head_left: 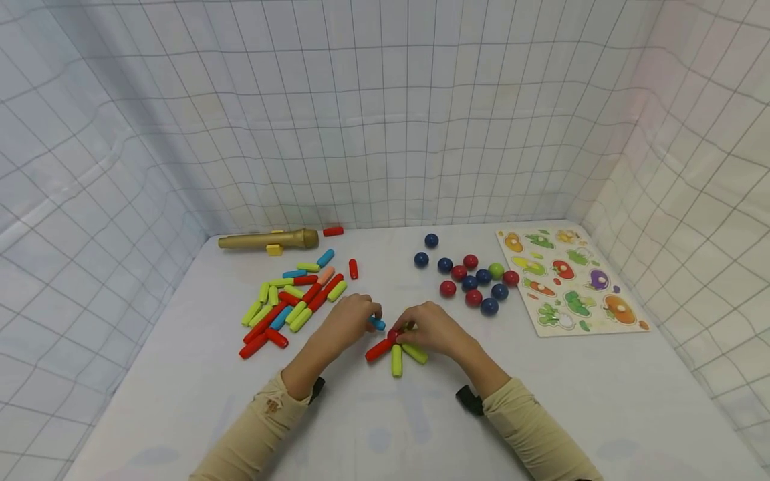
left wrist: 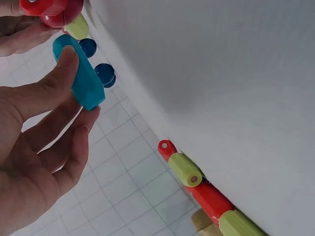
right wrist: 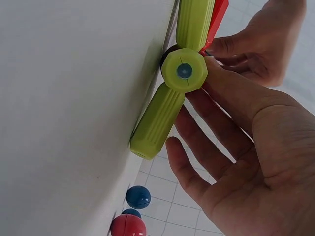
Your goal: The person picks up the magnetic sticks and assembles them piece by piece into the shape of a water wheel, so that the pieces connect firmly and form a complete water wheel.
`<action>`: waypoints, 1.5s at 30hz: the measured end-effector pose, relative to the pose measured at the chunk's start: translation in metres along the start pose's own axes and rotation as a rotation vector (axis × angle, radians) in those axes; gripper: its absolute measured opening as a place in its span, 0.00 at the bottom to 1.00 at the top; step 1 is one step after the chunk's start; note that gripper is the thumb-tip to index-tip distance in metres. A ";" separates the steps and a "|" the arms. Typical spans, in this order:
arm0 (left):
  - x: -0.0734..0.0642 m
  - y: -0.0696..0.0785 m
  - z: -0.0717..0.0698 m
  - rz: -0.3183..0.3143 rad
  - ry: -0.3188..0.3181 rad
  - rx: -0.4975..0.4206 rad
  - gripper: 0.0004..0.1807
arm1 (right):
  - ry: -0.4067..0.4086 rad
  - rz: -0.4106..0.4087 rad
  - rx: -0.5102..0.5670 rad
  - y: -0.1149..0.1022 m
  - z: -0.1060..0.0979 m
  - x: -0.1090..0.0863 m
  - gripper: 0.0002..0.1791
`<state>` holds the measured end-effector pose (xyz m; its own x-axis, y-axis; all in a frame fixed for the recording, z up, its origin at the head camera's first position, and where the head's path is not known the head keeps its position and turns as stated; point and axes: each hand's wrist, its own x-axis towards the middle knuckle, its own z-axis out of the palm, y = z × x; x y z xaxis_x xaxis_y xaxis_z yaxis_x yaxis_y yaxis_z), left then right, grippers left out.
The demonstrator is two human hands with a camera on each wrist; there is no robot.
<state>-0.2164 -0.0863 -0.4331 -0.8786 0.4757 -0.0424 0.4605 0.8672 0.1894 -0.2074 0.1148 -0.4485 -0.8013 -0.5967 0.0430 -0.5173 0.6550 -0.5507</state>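
My left hand (head_left: 347, 319) pinches a short blue ribbed stick (left wrist: 81, 73) between thumb and fingers, just left of a small joined piece. That piece has a red ball (head_left: 394, 335) at its middle, with a red stick (head_left: 378, 350) and green sticks (head_left: 396, 361) spreading out from it. The right hand (head_left: 434, 327) grips the ball from the right with thumb and fingertips. In the right wrist view one green stick (right wrist: 184, 70) faces the camera end-on and partly hides the ball. A gap shows between the blue stick and the ball in the left wrist view.
Left of the hands lies a pile of red, green and blue sticks (head_left: 263, 324). A gold toy microphone (head_left: 271, 239) lies behind it. To the right are loose blue, red and green balls (head_left: 473, 298) and a vegetable puzzle board (head_left: 565, 280). Gridded cloth walls surround the table.
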 end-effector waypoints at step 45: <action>-0.012 0.018 0.010 0.104 -0.189 -0.316 0.15 | 0.095 0.683 -0.057 0.073 -0.083 -0.043 0.14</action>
<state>-0.1960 -0.0747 -0.4389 -0.7765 0.6033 -0.1819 0.4581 0.7388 0.4943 -0.2357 0.2270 -0.4217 -0.9747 -0.0004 -0.2235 0.0995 0.8947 -0.4355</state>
